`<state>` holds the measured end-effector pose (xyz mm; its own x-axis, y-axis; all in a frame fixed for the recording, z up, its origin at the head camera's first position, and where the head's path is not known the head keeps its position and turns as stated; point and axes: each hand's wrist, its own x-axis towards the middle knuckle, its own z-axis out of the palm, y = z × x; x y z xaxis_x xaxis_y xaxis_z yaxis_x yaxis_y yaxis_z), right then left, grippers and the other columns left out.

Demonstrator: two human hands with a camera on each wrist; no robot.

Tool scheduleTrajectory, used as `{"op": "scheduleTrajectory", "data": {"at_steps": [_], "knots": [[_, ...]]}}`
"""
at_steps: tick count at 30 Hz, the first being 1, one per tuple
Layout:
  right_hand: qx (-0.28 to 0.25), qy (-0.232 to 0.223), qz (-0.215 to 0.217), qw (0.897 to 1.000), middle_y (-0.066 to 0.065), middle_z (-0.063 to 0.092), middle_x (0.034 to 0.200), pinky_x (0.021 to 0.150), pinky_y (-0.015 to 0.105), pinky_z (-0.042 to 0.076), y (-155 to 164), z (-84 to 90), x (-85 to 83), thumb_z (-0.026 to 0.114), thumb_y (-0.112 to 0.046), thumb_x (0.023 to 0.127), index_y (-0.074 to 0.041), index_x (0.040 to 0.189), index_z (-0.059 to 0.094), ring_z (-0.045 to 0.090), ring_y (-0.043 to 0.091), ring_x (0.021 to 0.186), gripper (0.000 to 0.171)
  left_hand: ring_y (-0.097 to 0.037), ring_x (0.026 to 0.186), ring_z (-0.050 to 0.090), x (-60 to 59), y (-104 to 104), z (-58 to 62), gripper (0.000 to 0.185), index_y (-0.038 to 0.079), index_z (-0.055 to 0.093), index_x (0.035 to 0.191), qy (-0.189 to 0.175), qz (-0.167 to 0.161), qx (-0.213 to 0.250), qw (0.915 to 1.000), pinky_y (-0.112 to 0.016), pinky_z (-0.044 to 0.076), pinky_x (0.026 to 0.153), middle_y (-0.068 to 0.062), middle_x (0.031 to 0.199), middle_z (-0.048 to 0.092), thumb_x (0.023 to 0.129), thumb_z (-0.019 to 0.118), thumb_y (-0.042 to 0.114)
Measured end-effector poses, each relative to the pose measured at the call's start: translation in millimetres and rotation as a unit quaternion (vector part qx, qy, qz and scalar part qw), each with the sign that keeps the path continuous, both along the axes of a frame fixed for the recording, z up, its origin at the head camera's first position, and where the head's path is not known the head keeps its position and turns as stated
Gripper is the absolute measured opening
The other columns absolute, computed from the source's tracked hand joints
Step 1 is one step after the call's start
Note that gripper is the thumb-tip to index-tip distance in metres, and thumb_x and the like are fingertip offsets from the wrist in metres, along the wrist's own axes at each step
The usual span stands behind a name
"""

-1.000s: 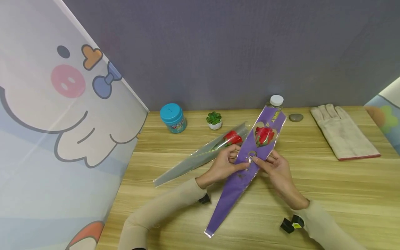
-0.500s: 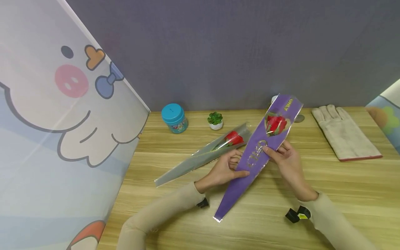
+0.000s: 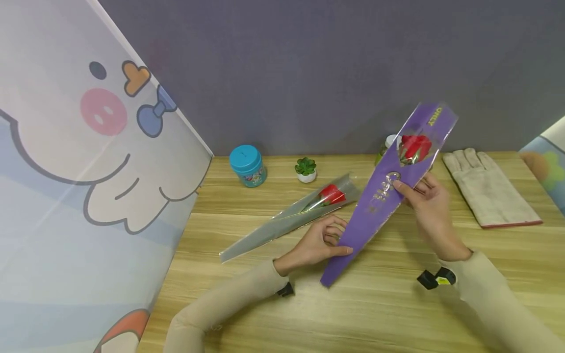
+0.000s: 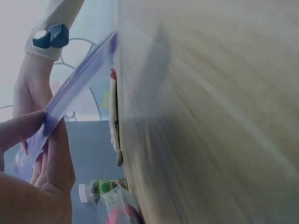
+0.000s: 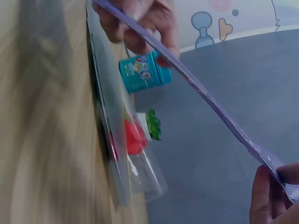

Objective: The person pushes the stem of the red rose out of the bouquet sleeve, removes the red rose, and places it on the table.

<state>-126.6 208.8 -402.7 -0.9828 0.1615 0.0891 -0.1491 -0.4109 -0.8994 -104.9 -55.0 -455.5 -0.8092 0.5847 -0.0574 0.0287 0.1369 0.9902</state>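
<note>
A red rose in a long purple wrapping sleeve [image 3: 368, 215] is held up at a slant over the table, its flower end raised to the upper right. My right hand [image 3: 430, 211] pinches its right edge just below the flower, thumb on the front. Lower down, my left hand [image 3: 320, 242] pinches the narrow part between thumb and fingers. In the right wrist view the purple sleeve [image 5: 210, 102] shows edge-on, stretching between both hands. A second red rose in a grey clear sleeve [image 3: 269, 233] lies on the table behind my left hand.
Along the back stand a blue-lidded jar [image 3: 248, 166], a small potted succulent [image 3: 305, 169] and a white-capped bottle [image 4: 96, 190], partly hidden behind the purple sleeve in the head view. A pale work glove [image 3: 490, 189] lies at the right. A grey wall [image 3: 282, 73] rises behind the table.
The purple-wrapped rose has moved up and to the right, flower end rising. My right hand has moved with it, while my left hand now pinches nearer the narrow end.
</note>
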Motion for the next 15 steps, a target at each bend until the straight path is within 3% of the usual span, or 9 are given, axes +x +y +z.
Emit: {"op": "scheduleTrajectory", "data": {"at_steps": [7, 15], "knots": [[-0.011, 0.01, -0.02, 1.0, 0.0, 0.083, 0.099, 0.062, 0.02, 0.059, 10, 7.6, -11.1, 0.069, 0.012, 0.092, -0.007, 0.126, 0.067, 0.078, 0.009, 0.079, 0.039, -0.001, 0.072, 0.063, 2.9, -4, -1.9, 0.046, 0.004, 0.06, 0.124, -0.005, -0.008, -0.017, 0.9998, -0.016, 0.054, 0.071, -0.023, 0.102, 0.074, 0.085, 0.083, -0.001], [-0.031, 0.0, -0.041, 0.999, 0.002, 0.083, 0.097, 0.062, 0.021, 0.06, 23, 14.7, -21.1, 0.072, 0.011, 0.091, -0.006, 0.12, 0.067, 0.078, 0.01, 0.079, 0.035, 0.001, 0.08, 0.068, 5.8, -12, -6.2, 0.031, 0.001, 0.072, 0.119, 0.002, -0.015, -0.04, 0.9991, -0.017, 0.058, 0.077, -0.02, 0.11, 0.075, 0.09, 0.08, 0.006]]}}
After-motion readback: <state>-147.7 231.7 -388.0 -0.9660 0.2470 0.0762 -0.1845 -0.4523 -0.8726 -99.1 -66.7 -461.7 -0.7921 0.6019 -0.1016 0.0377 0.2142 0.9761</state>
